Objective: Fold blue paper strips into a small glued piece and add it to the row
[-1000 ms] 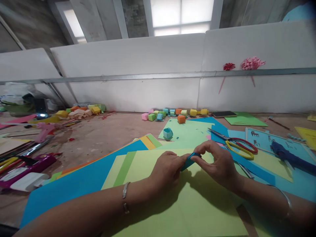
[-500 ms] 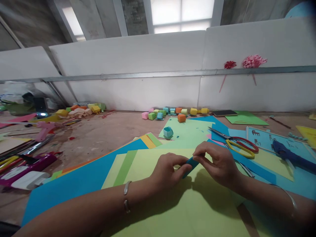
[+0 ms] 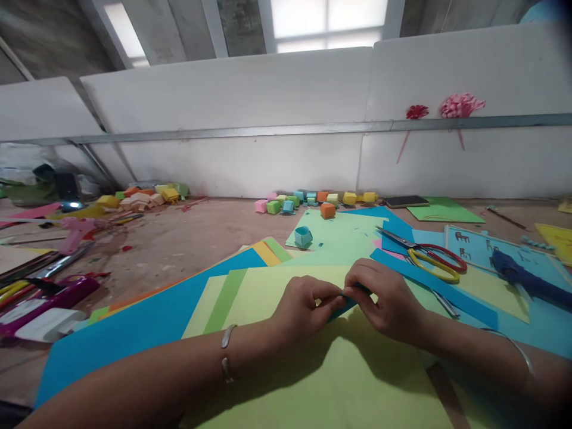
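Observation:
Between both hands is a small blue paper strip (image 3: 343, 308), mostly covered by the fingers. My left hand (image 3: 308, 307) pinches its left part, thumb and index finger pressed together. The fingertips of my right hand (image 3: 384, 298) pinch the strip's upper right end, almost touching the left fingertips. Below the hands lie light yellow-green paper sheets (image 3: 286, 381). Beyond them, a small open light-blue paper box (image 3: 303, 237) stands on a pale green sheet (image 3: 339, 238).
Scissors (image 3: 431, 262) with red and yellow handles lie right, near a dark blue glue gun (image 3: 527, 280). Several folded paper cubes (image 3: 328, 210) line the wall. At left are a pink glue gun (image 3: 78, 232) and a purple power strip (image 3: 58, 304). Blue paper (image 3: 134, 322) spreads under my left arm.
My right fingertips have moved slightly left and down along the blue strip, closer to my left fingers. Less of the strip shows now. The view has shifted a little.

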Demonstrator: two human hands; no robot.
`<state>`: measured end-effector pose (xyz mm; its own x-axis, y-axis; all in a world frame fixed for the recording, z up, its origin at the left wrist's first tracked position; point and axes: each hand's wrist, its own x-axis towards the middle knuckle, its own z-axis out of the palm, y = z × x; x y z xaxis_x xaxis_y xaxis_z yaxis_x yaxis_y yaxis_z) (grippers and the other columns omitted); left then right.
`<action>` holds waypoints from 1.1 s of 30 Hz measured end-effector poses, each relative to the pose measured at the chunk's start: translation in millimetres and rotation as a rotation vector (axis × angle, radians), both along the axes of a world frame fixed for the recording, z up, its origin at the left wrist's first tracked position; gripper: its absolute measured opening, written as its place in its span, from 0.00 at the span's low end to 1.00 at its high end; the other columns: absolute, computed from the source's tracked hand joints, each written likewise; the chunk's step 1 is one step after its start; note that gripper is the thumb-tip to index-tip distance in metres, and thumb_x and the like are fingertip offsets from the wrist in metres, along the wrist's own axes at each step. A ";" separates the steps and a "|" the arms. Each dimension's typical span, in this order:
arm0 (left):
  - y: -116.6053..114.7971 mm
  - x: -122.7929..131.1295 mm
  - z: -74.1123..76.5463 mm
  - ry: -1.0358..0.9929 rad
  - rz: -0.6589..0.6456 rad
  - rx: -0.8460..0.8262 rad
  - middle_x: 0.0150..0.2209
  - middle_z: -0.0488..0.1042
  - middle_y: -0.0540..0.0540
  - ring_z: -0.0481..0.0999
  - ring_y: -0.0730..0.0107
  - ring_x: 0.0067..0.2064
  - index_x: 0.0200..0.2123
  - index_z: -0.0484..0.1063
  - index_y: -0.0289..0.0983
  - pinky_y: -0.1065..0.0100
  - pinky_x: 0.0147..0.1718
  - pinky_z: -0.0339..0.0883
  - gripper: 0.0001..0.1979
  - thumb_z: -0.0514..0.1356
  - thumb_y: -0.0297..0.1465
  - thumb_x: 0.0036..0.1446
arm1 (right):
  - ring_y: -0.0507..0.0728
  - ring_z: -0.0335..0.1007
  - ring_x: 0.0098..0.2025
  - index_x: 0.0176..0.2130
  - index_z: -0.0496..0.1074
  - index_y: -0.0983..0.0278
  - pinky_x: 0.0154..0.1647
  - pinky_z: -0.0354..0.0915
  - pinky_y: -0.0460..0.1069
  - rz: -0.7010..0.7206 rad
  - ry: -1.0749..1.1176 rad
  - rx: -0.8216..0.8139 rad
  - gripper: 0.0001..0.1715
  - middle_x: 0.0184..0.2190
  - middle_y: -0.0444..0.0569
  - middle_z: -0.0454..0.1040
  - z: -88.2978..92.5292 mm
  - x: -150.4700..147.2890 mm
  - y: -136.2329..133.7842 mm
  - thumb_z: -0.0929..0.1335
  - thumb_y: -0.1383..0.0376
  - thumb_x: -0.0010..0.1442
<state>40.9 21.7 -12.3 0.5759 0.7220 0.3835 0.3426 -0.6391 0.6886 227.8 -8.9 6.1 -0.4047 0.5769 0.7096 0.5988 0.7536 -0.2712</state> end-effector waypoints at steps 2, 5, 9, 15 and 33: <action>-1.0 1.6 0.8 -0.032 -0.014 -0.061 0.24 0.78 0.47 0.71 0.72 0.26 0.30 0.81 0.36 0.72 0.27 0.61 0.12 0.60 0.36 0.58 | 0.52 0.62 0.27 0.28 0.66 0.64 0.25 0.57 0.46 0.011 -0.005 0.034 0.11 0.24 0.47 0.69 -1.4 -0.5 -0.2 0.63 0.71 0.62; 0.6 3.3 0.7 -0.137 -0.006 -0.222 0.30 0.81 0.45 0.75 0.68 0.31 0.34 0.82 0.36 0.70 0.31 0.66 0.12 0.61 0.36 0.57 | 0.52 0.65 0.28 0.30 0.69 0.64 0.28 0.61 0.45 0.033 0.022 0.002 0.09 0.25 0.47 0.72 -2.1 0.7 1.4 0.66 0.68 0.64; 8.7 1.1 -0.6 -0.303 0.065 -0.263 0.33 0.83 0.44 0.78 0.63 0.35 0.34 0.82 0.37 0.66 0.36 0.70 0.09 0.63 0.33 0.53 | 0.53 0.68 0.30 0.36 0.71 0.64 0.30 0.65 0.46 -0.038 0.106 -0.051 0.11 0.29 0.48 0.75 -0.5 3.4 3.1 0.71 0.58 0.59; 14.0 -2.4 -1.5 -0.326 0.074 -0.182 0.30 0.83 0.45 0.79 0.65 0.32 0.32 0.83 0.39 0.67 0.34 0.72 0.08 0.63 0.29 0.50 | 0.52 0.69 0.28 0.32 0.73 0.63 0.28 0.64 0.46 -0.047 0.175 -0.072 0.05 0.26 0.46 0.76 -1.0 4.1 1.9 0.69 0.66 0.60; 15.5 3.1 4.5 -0.436 0.003 -0.773 0.28 0.78 0.45 0.75 0.68 0.30 0.40 0.80 0.35 0.69 0.28 0.67 0.24 0.72 0.44 0.43 | 0.52 0.70 0.24 0.45 0.75 0.65 0.25 0.68 0.46 -0.113 0.335 -0.321 0.14 0.23 0.44 0.74 0.8 12.8 14.9 0.64 0.65 0.63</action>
